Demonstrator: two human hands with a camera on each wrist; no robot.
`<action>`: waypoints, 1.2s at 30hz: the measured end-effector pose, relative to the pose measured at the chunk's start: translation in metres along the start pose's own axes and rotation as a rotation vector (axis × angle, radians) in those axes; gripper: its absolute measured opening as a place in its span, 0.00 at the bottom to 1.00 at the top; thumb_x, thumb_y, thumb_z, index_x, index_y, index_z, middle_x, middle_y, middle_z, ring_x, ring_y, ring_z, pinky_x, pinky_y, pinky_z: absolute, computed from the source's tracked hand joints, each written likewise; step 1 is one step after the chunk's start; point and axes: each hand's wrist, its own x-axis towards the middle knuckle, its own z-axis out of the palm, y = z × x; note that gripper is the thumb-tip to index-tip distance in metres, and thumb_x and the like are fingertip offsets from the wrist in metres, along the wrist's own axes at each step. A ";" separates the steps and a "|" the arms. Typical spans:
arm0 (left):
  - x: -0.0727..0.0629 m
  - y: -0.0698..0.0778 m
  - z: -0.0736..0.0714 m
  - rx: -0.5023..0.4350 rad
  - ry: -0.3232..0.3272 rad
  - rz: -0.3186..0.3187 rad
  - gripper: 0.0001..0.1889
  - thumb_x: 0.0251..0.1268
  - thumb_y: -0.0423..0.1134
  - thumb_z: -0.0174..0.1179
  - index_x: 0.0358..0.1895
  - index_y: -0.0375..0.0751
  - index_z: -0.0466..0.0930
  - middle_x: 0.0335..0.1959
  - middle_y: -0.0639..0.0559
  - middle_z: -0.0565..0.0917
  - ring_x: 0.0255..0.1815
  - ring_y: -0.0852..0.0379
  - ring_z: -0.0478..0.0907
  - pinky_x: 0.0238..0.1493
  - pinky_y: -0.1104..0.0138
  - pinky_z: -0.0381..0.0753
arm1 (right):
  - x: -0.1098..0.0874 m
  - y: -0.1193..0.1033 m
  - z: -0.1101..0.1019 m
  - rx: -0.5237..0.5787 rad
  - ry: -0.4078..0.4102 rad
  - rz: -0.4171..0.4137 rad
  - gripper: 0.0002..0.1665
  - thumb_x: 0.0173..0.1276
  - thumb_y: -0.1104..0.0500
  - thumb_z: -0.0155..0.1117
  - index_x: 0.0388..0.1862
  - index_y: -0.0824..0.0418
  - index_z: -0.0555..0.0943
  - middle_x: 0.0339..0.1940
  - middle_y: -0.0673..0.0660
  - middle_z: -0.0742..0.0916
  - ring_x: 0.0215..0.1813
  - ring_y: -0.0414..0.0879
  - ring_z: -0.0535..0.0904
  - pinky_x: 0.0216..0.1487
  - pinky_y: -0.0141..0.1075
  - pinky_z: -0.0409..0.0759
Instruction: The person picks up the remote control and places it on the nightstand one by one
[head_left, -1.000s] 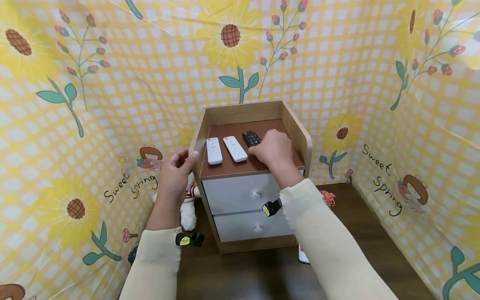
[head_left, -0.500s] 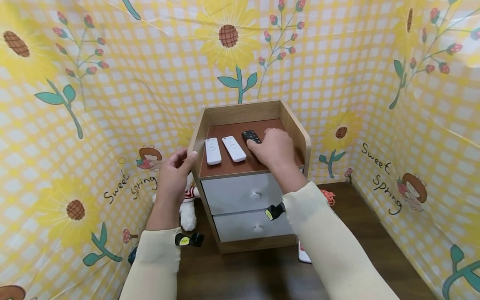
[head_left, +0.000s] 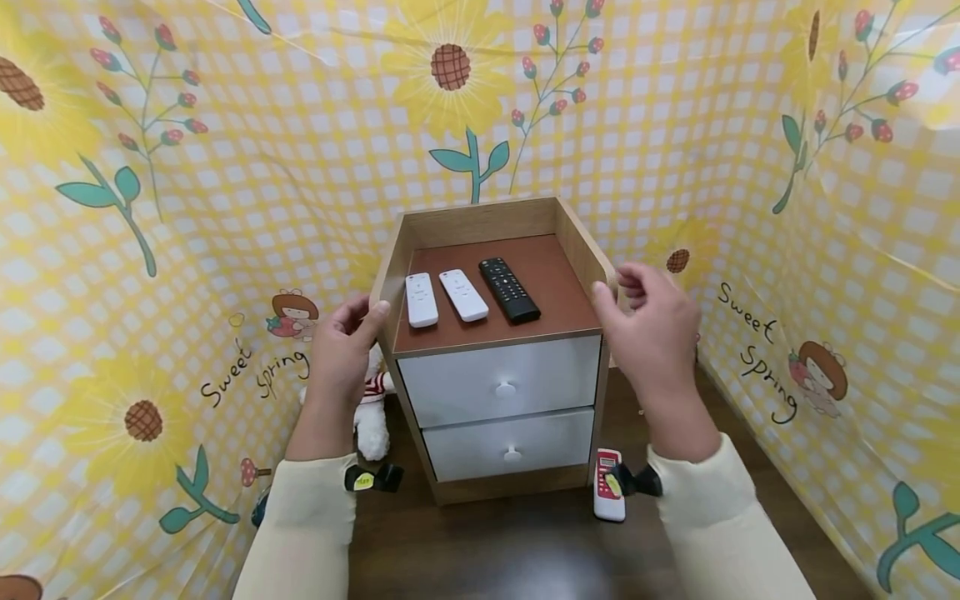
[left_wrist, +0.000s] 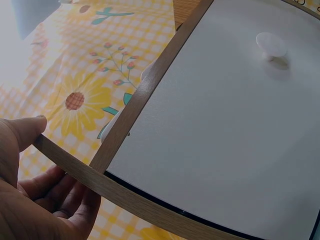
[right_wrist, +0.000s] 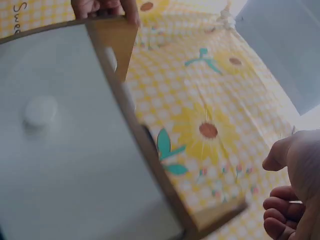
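Note:
A small wooden nightstand (head_left: 517,492) with two white drawers stands ahead. Two white remote controls, the left one (head_left: 422,300) and the middle one (head_left: 462,295), lie on its brown top (head_left: 551,267). Right of them lies a longer black remote control (head_left: 509,289). My left hand (head_left: 341,346) grips the front of the left side panel (left_wrist: 125,197), thumb on one side and fingers on the other. My right hand (head_left: 652,333) is beside the right side panel (head_left: 581,237), fingers loosely curled; the right wrist view shows a gap between that hand (right_wrist: 302,170) and the panel.
A red and white device (head_left: 609,483), like a calculator or remote, leans or lies at the nightstand's lower right. A white plush toy (head_left: 372,425) in red stripes sits at its left. Yellow checked sheeting (head_left: 315,192) surrounds the nightstand; the floor (head_left: 480,542) is dark wood.
My right hand has let go of the black remote control and moved right, to beside the right panel. The black remote control stays on the top. My left hand keeps its grip.

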 end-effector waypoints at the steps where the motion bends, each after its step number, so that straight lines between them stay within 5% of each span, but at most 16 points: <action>1: 0.000 0.000 0.000 0.002 -0.003 0.000 0.28 0.82 0.45 0.65 0.75 0.33 0.77 0.57 0.49 0.80 0.58 0.59 0.76 0.61 0.72 0.79 | -0.004 0.011 -0.005 -0.001 0.023 0.009 0.18 0.70 0.57 0.76 0.51 0.69 0.89 0.43 0.65 0.90 0.44 0.56 0.85 0.49 0.35 0.80; 5: 0.000 0.000 0.001 0.004 0.003 -0.005 0.28 0.82 0.46 0.65 0.75 0.33 0.77 0.56 0.52 0.80 0.58 0.59 0.76 0.60 0.73 0.79 | -0.028 0.062 -0.018 -0.064 0.015 0.074 0.16 0.72 0.57 0.73 0.49 0.69 0.89 0.40 0.66 0.88 0.41 0.57 0.84 0.47 0.35 0.76; 12: -0.005 0.001 -0.002 0.032 0.006 -0.022 0.28 0.82 0.46 0.64 0.76 0.34 0.76 0.58 0.50 0.79 0.60 0.58 0.76 0.61 0.72 0.79 | -0.100 0.160 -0.012 -0.231 -0.233 0.254 0.24 0.75 0.50 0.71 0.57 0.69 0.86 0.47 0.68 0.88 0.49 0.63 0.85 0.54 0.56 0.79; 19: -0.005 0.002 -0.001 0.040 0.015 -0.017 0.29 0.82 0.48 0.65 0.76 0.35 0.76 0.58 0.50 0.80 0.59 0.59 0.76 0.63 0.71 0.78 | -0.164 0.221 0.007 -0.281 -0.435 0.369 0.32 0.75 0.47 0.74 0.62 0.72 0.83 0.53 0.70 0.87 0.55 0.65 0.85 0.58 0.61 0.82; 27: -0.005 -0.001 0.001 0.029 -0.002 -0.042 0.29 0.82 0.47 0.64 0.77 0.36 0.75 0.59 0.49 0.79 0.59 0.59 0.76 0.64 0.71 0.78 | -0.214 0.252 0.027 -0.322 -0.552 0.414 0.36 0.66 0.48 0.81 0.59 0.76 0.82 0.48 0.69 0.87 0.50 0.63 0.86 0.54 0.60 0.85; 36: -0.003 0.002 -0.001 0.040 0.003 -0.026 0.29 0.82 0.48 0.64 0.77 0.36 0.76 0.61 0.47 0.79 0.60 0.60 0.76 0.66 0.69 0.77 | -0.244 0.249 0.049 -0.351 -0.590 0.475 0.50 0.58 0.40 0.85 0.62 0.79 0.78 0.47 0.69 0.83 0.48 0.61 0.83 0.50 0.59 0.86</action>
